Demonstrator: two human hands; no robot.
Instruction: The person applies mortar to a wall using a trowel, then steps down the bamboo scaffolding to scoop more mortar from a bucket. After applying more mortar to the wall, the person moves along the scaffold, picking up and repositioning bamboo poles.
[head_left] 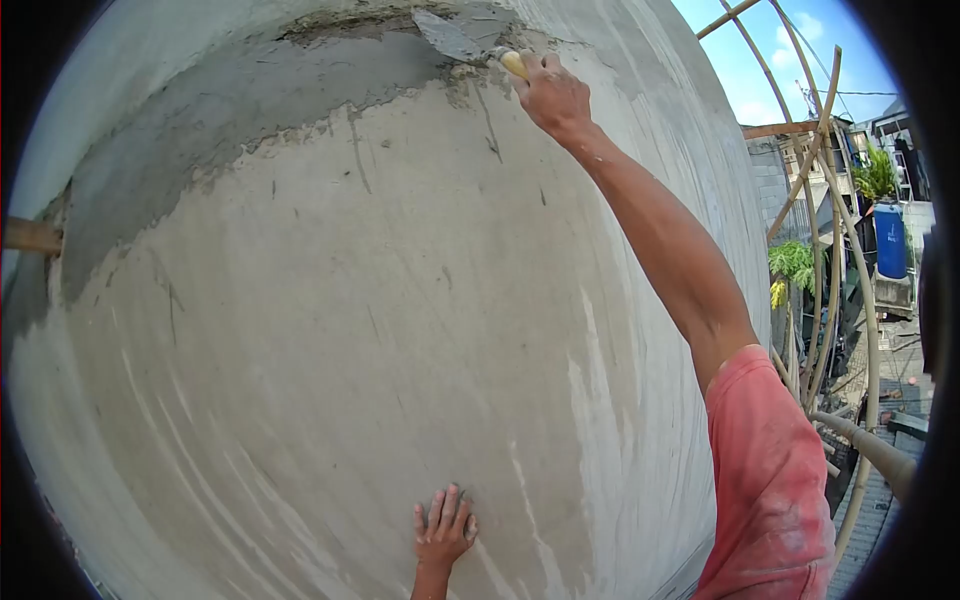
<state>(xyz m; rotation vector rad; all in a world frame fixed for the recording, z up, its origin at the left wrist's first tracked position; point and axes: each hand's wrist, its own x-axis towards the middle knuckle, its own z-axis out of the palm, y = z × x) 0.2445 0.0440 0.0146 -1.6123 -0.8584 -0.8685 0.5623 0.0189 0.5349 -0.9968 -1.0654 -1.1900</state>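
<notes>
High on the wall, my right hand (556,97) is closed round the pale handle of a trowel (447,37). The trowel's grey blade points up and left, lying against or very near a rough, broken strip at the top of the wall (380,270). Darker wet mortar (330,75) spreads from that strip down toward the left. Low on the wall, my left hand (443,530) rests flat on the dry surface, fingers spread and nothing in them. My right arm is stretched up in a red sleeve.
Bamboo poles (829,190) of a scaffold stand at the right, with a thicker pole (875,450) nearer me. Beyond and below are a blue drum (890,241), green plants (793,262) and roofs. A wooden pole end (32,235) meets the wall at the left.
</notes>
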